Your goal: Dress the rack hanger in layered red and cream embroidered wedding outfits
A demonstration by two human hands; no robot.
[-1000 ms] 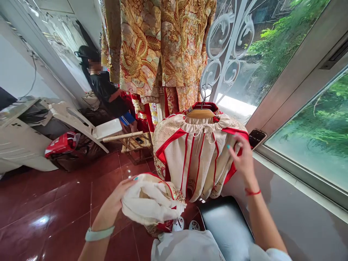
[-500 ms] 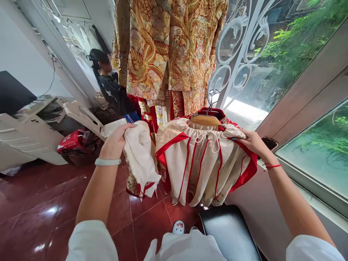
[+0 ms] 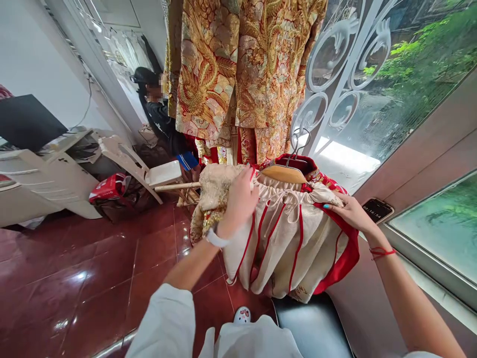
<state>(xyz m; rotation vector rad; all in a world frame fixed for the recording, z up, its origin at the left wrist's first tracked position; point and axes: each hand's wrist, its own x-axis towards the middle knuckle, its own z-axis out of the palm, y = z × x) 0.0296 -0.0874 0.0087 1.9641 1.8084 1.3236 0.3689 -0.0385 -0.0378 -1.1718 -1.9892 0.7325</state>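
A cream skirt (image 3: pixel 279 238) with red piping and a gathered drawstring waist hangs in front of me. Behind its waist are a wooden hanger (image 3: pixel 283 173) and the red patterned collar of a jacket. My right hand (image 3: pixel 348 211) grips the skirt's waist at its right end, thumb in front. At the left end of the waist is my left hand (image 3: pixel 242 196), blurred by motion, its fingertips by a bit of red trim; its grip is unclear. A gold-embroidered sleeve (image 3: pixel 214 186) hangs beside my left hand.
Gold embroidered garments (image 3: pixel 246 74) hang ahead. A person in black (image 3: pixel 160 117) is behind them at left. A white chair (image 3: pixel 164 173) and a red bag (image 3: pixel 110 188) stand left. A phone (image 3: pixel 377 210) lies by the window; a black seat (image 3: pixel 313 325) is below.
My left hand has let go of the pale-lined sleeve piece held out at left and moved right to the skirt's waist. My right hand keeps its hold.
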